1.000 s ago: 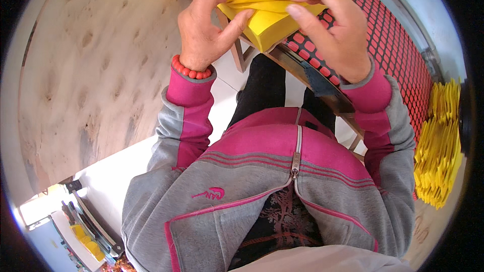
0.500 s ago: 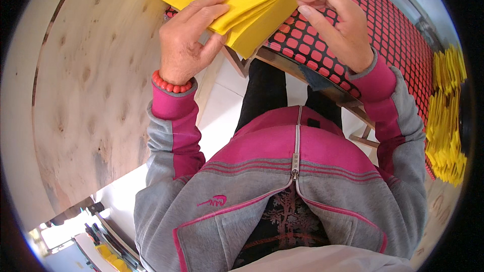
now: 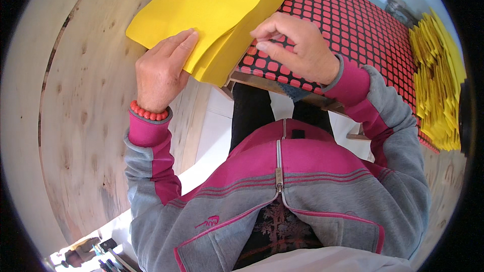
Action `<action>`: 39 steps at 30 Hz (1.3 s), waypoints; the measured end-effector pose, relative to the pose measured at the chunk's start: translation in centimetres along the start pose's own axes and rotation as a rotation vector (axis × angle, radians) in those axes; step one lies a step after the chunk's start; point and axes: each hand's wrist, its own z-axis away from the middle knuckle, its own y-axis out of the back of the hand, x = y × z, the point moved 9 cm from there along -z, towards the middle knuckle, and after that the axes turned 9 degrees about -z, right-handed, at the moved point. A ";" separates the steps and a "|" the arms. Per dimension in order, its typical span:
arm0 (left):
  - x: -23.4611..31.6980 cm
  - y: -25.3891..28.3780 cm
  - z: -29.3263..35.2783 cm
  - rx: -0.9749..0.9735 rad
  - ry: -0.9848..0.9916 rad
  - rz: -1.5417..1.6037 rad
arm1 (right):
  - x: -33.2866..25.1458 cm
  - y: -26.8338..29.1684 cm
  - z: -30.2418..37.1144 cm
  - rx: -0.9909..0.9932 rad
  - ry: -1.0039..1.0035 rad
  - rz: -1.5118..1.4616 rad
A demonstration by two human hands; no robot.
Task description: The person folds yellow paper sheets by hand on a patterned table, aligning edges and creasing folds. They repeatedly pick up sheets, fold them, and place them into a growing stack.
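A thick stack of yellow sheets (image 3: 212, 5), soft and cloth-like, lies at the top centre, its layers showing along the right side. At its near left edge my left hand (image 3: 162, 73) is closed, fingers pressed together on the upper layers. The left thumb is mostly hidden. My right hand (image 3: 301, 48) hovers just right of the stack's layered side, apart from it. Its thumb and forefinger are parted with nothing visible between them, and the other fingers are bent.
Beneath the stack and to its right is a surface covered in red-and-black checks (image 3: 348, 25). Several folded yellow pieces (image 3: 438, 80) stand bunched at the far right. A pale wooden board (image 3: 85, 106) fills the left. A wooden leg or frame piece shows under the checked surface.
The view has shifted, so the stack sits lower and further left. My left fingers have drawn together on the stack's edge, and my right hand has moved down along its side.
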 end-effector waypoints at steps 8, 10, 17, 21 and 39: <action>-3.2 -1.1 -0.2 -0.011 0.193 0.286 | 1.0 -0.7 0.1 -0.040 -0.138 -0.183; -4.6 -0.9 -0.3 0.041 0.265 0.353 | 1.5 -1.4 -0.3 -0.060 -0.228 -0.423; -6.4 0.3 -1.8 0.120 0.260 0.303 | 3.3 -3.9 -2.7 -0.038 -0.696 -1.034; -6.2 2.3 -2.9 0.132 0.227 0.253 | 4.8 -3.2 -5.5 0.006 -0.767 -1.192; 19.1 2.9 -11.7 0.368 -0.229 0.130 | 11.8 20.5 3.3 0.307 -0.457 -0.860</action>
